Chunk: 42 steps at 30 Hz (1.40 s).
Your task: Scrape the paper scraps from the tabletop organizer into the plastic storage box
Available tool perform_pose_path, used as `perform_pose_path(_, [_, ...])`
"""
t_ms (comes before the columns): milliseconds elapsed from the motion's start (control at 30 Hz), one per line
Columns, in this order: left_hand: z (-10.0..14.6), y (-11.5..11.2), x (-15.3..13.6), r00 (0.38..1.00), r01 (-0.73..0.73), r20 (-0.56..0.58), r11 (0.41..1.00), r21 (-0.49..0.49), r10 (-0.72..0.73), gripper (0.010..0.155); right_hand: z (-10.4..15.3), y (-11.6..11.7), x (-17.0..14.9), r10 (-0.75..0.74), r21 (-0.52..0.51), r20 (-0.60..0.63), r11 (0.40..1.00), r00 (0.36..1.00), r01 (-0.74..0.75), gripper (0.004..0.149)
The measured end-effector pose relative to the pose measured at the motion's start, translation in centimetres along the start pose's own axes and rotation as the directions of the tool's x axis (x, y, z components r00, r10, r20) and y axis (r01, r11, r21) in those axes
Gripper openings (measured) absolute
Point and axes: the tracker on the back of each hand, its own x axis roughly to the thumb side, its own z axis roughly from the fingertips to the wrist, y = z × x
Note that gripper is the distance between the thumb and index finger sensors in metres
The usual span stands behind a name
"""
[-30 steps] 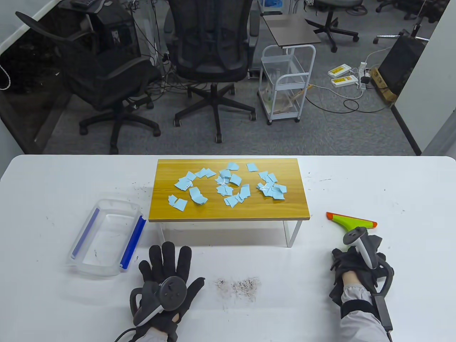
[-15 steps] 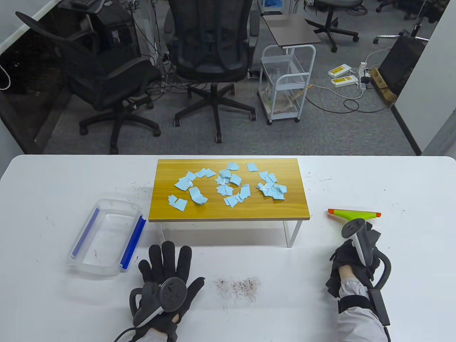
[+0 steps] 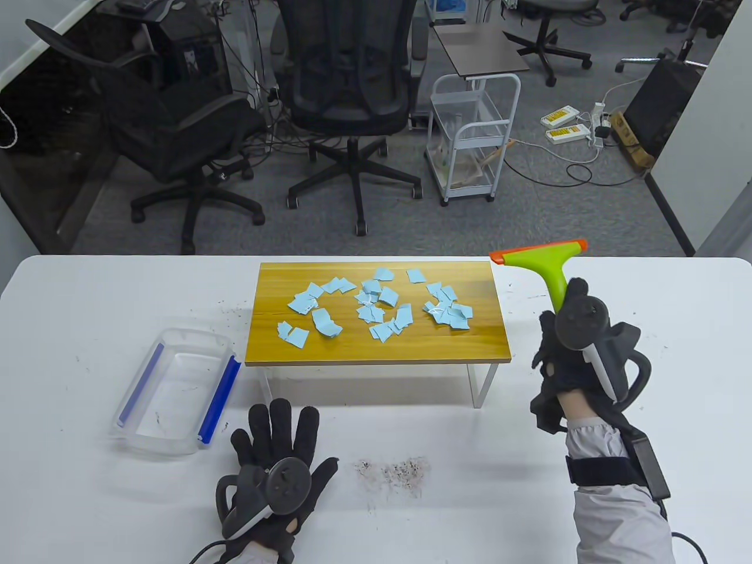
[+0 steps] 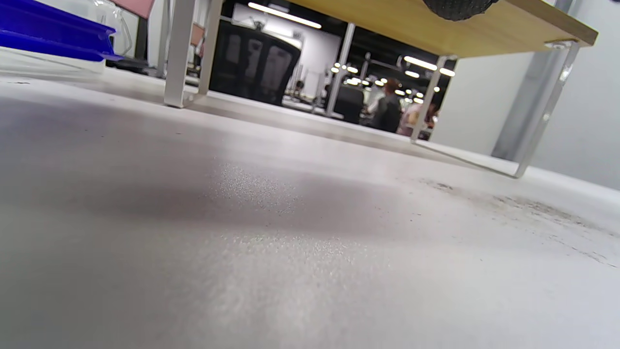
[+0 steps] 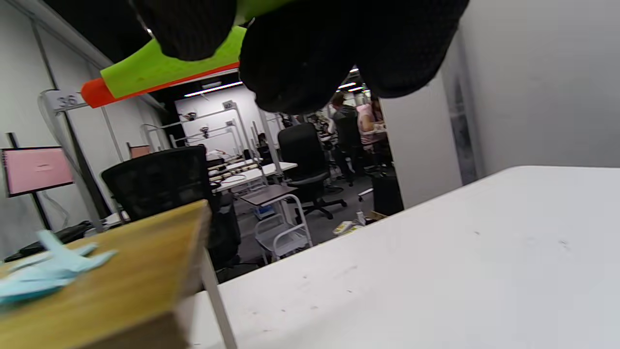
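Several light blue paper scraps (image 3: 376, 305) lie scattered on the wooden tabletop organizer (image 3: 376, 346), a small raised shelf on white legs. A clear plastic storage box (image 3: 176, 390) with blue side strips sits on the table to its left. My right hand (image 3: 573, 346) grips the handle of a green scraper (image 3: 543, 258) with an orange blade, held in the air off the organizer's right end. In the right wrist view my fingers (image 5: 300, 53) curl round the green scraper (image 5: 164, 68). My left hand (image 3: 276, 446) lies flat on the table with fingers spread, right of the box.
A patch of dark dust (image 3: 393, 470) lies on the white table (image 3: 646, 446) between my hands. Office chairs (image 3: 346, 88) and a white cart (image 3: 470, 135) stand on the floor beyond the table's far edge.
My right hand has lifted the scraper off the table and carried it up and away, to beside the organizer's far right corner. The left hand has stayed put.
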Motion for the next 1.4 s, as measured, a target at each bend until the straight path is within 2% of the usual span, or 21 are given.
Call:
perform_pose_path(67, [0.0,0.0,0.0,1.000,0.006,-0.004,1.000,0.003,-0.006,0.083,0.2,-1.2,3.1,0.002,-0.005,0.116,1.000,0.993,-0.002,0.070])
perform_pose_path(167, [0.0,0.1,-0.1,1.000,0.011,-0.011,1.000,0.005,-0.011,0.083,0.6,-2.0,6.7,0.032,0.002,0.221,0.999,0.975,-0.033,0.069])
perform_pose_path(300, [0.0,0.2,-0.1,1.000,0.009,-0.019,1.000,0.015,-0.008,0.082,1.5,-2.3,12.4,0.073,0.029,0.389,0.995,0.918,-0.091,0.070])
perform_pose_path(400, [0.0,0.3,-0.2,1.000,0.014,-0.022,1.000,0.016,-0.013,0.080,2.3,-1.7,15.4,0.077,0.068,0.479,0.990,0.874,-0.124,0.069])
perform_pose_path(467, [0.0,0.3,-0.3,1.000,0.012,-0.026,1.000,0.015,-0.012,0.080,3.0,-0.9,18.1,0.084,0.100,0.570,0.980,0.818,-0.170,0.069])
perform_pose_path(633, [0.0,0.4,-0.3,0.999,0.017,-0.028,1.000,0.021,-0.016,0.081,4.0,1.4,22.1,0.076,0.169,0.710,0.947,0.700,-0.274,0.069])
perform_pose_path(800, [0.0,0.5,-0.4,0.999,0.019,-0.026,1.000,0.021,-0.019,0.081,4.4,3.8,24.7,0.053,0.230,0.786,0.900,0.616,-0.371,0.069])
perform_pose_path(867, [0.0,0.5,-0.4,1.000,0.017,-0.026,1.000,0.020,-0.017,0.081,4.4,4.3,25.1,0.027,0.260,0.796,0.887,0.604,-0.382,0.068])
perform_pose_path(1067, [0.0,0.5,-0.4,1.000,0.016,-0.024,1.000,0.023,-0.016,0.081,3.9,4.9,26.8,-0.049,0.345,0.799,0.854,0.600,-0.390,0.068])
perform_pose_path(1167, [0.0,0.6,-0.4,1.000,0.017,-0.023,1.000,0.017,-0.017,0.082,3.6,5.1,27.2,-0.028,0.341,0.802,0.842,0.597,-0.419,0.067])
perform_pose_path(1300, [0.0,0.6,-0.4,1.000,0.020,-0.022,1.000,0.024,-0.019,0.082,2.9,6.0,27.2,-0.030,0.404,0.790,0.777,0.613,-0.483,0.066])
perform_pose_path(1333, [0.0,0.6,-0.4,1.000,0.018,-0.022,1.000,0.022,-0.017,0.082,2.6,6.4,26.9,-0.017,0.414,0.783,0.760,0.622,-0.501,0.066])
perform_pose_path(1400, [0.0,0.5,-0.4,1.000,0.012,-0.023,1.000,0.012,-0.012,0.082,2.2,6.8,26.5,0.087,0.357,0.777,0.755,0.624,-0.550,0.066])
